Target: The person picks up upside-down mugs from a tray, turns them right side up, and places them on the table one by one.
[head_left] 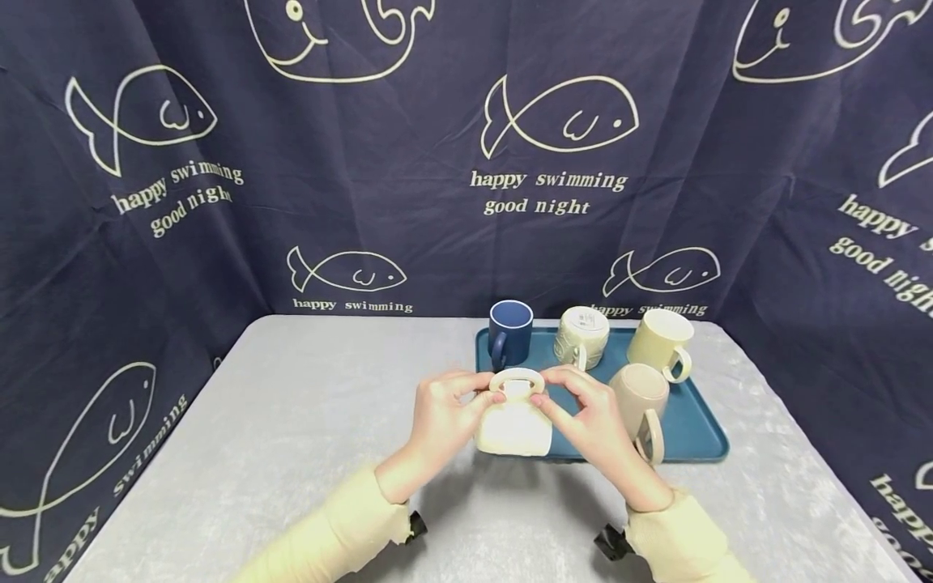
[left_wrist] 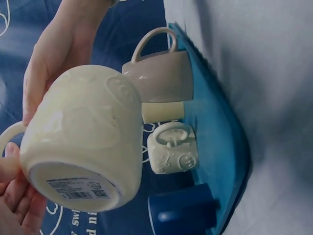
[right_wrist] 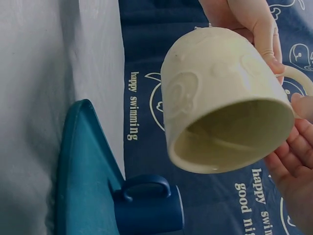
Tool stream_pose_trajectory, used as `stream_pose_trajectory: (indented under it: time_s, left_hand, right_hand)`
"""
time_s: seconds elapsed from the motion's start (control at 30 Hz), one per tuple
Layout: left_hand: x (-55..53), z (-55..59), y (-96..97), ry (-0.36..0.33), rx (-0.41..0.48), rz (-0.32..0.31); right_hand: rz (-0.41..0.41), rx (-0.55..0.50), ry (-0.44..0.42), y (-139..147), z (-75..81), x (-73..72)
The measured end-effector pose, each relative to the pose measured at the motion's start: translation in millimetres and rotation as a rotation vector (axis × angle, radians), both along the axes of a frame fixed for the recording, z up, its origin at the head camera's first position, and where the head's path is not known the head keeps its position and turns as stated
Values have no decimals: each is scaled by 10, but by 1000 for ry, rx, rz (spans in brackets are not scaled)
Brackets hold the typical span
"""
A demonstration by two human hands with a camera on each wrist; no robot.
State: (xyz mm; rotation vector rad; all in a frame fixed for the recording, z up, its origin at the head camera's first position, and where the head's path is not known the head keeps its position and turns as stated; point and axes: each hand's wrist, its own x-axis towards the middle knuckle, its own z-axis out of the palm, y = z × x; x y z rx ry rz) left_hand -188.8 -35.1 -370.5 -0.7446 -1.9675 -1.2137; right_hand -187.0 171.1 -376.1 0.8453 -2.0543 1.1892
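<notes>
A cream mug (head_left: 513,427) with a raised pattern is held on its side above the tray's near left part, handle upward. My left hand (head_left: 446,411) pinches the handle's left side between thumb and fingers. On the other side, my right hand (head_left: 592,411) pinches the same handle. The mug's base, with a printed label (left_wrist: 78,188), faces left in the left wrist view. Its mouth (right_wrist: 239,134) faces right, and the inside looks bare in the right wrist view.
The blue tray (head_left: 696,417) bears a dark blue mug (head_left: 512,328), an upturned white embossed mug (head_left: 581,336), a pale yellow mug (head_left: 656,340) and an upturned beige mug (head_left: 636,397). The beige mug stands close beside my right hand. A grey cloth covers the table (head_left: 328,389); dark curtains hang behind.
</notes>
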Motion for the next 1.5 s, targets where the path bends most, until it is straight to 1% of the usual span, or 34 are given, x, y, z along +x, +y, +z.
stream_pose_trajectory:
  time_s: [0.07,0.17,0.33,0.53,0.63,0.83,0.9,1.03,1.13,1.23,1.33,1.4,1.5]
  left_hand:
    - [-4,-29,7,14,20,-13]
    - [-6,-70,14,17,40,-28]
    - [-8,-127,24,-15,57,-57]
    - [-2,-152,17,-37,60,-81]
    - [-8,-145,15,-44,61,-109]
    - [-35,-99,7,-46,49,-151]
    - [-39,-86,0,-60,44,-159]
    - [-35,-67,-27,-132,20,-167]
    - [-28,-33,-62,-190,-15,-165]
    - [-31,31,-100,-216,-55,-163]
    - [-41,117,-138,-236,-84,-179]
    - [-51,184,-160,-264,-94,-205]
    - [-73,277,-181,-332,-109,-251]
  right_hand:
    - [11,-10,4,-2,-18,-4]
    - [10,-13,-2,3,-49,-9]
    - [-8,-10,-12,6,-84,-10]
    - [-4,2,-4,6,-84,-1]
    - [-2,11,0,24,-76,-7]
    - [26,24,-9,59,-6,-29]
    - [44,30,-15,62,26,-34]
    - [72,60,-12,63,90,-49]
    - [79,83,-1,61,141,-65]
    - [84,101,0,63,185,-77]
    - [80,124,-4,71,219,-85]
    - [76,140,0,75,236,-88]
    - [77,158,17,80,241,-97]
